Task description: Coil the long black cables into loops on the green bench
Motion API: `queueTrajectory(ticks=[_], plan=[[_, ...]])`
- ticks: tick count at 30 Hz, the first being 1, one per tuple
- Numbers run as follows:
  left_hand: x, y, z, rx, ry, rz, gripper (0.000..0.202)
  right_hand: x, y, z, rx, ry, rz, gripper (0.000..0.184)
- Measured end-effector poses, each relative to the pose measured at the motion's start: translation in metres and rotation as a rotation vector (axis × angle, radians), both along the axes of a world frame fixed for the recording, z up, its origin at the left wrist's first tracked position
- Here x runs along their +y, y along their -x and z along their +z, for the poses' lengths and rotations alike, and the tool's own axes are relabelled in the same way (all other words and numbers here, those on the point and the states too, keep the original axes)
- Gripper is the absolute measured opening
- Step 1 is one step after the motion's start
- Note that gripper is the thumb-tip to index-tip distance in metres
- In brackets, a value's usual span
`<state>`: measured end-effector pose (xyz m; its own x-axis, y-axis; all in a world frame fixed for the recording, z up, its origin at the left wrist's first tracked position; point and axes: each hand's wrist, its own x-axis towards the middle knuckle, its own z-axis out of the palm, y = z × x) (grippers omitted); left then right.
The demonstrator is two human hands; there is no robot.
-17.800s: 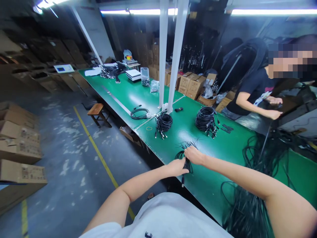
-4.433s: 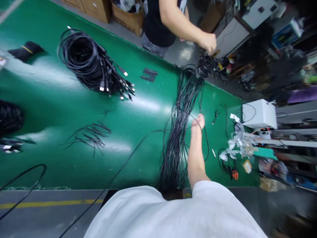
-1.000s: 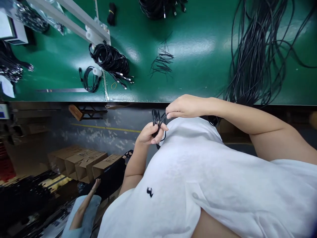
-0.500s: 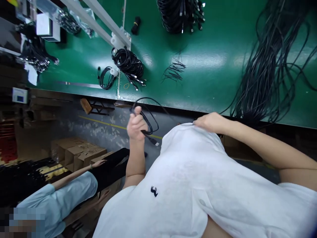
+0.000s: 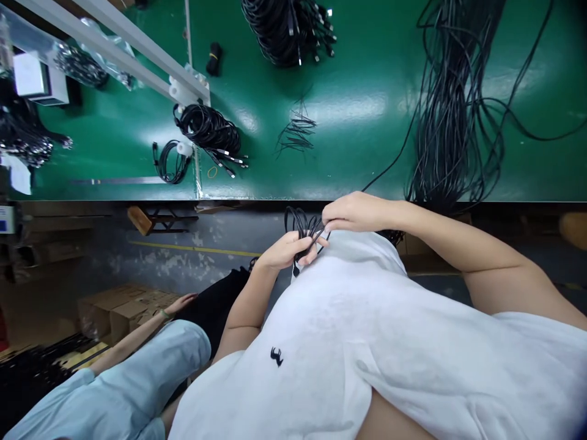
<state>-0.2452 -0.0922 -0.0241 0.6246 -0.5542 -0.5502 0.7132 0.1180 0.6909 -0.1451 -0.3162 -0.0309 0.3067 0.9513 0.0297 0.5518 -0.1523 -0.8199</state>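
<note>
My left hand [image 5: 288, 251] is closed around a small coil of black cable [image 5: 300, 223], held in front of my white shirt. My right hand [image 5: 355, 212] pinches the same cable just beside the coil, fingers pressed together. One strand of this cable runs up from my hands onto the green table [image 5: 358, 165] toward a large loose mass of black cables [image 5: 452, 116] hanging over the table edge at the right.
On the table lie a bundle of coiled cables with plugs [image 5: 208, 129], a smaller coil [image 5: 170, 162], a big coil [image 5: 284, 27] at the far side and thin black ties [image 5: 296, 131]. A white post [image 5: 119, 52] crosses the left. A person in light blue [image 5: 119, 385] is at lower left.
My left hand, raised with a loose loop half a second ago, has come back down to my right hand. Both now hold the tightened coil together against my shirt.
</note>
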Motion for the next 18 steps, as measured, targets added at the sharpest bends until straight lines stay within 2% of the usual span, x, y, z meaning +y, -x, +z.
queueTrajectory(ticks=[4,6,8,10,12,14,16,18], plan=[[-0.002,-0.007,0.001,0.069,0.082,0.035,0.047,0.005,-0.010,0.000,0.017,-0.033,-0.057,0.035],[0.000,-0.010,0.002,0.124,0.130,0.087,0.039,0.004,-0.022,-0.011,0.007,-0.071,-0.067,0.035],[0.006,-0.013,0.004,0.162,0.159,0.231,0.031,-0.013,-0.042,-0.037,-0.032,-0.072,-0.158,0.037],[0.014,-0.015,0.007,0.141,0.168,0.477,0.035,-0.047,-0.062,-0.074,-0.119,0.011,-0.345,0.042],[0.023,-0.016,0.011,0.088,0.170,0.725,0.037,-0.086,-0.074,-0.109,-0.248,0.198,-0.526,0.045],[0.028,-0.017,0.014,0.054,0.178,0.864,0.031,-0.112,-0.071,-0.129,-0.328,0.380,-0.546,0.043],[0.030,-0.019,0.014,0.046,0.181,0.889,0.029,-0.116,-0.049,-0.123,-0.363,0.448,-0.411,0.041],[0.029,-0.024,0.013,0.041,0.139,0.862,0.031,-0.100,-0.015,-0.096,-0.363,0.339,-0.189,0.039]])
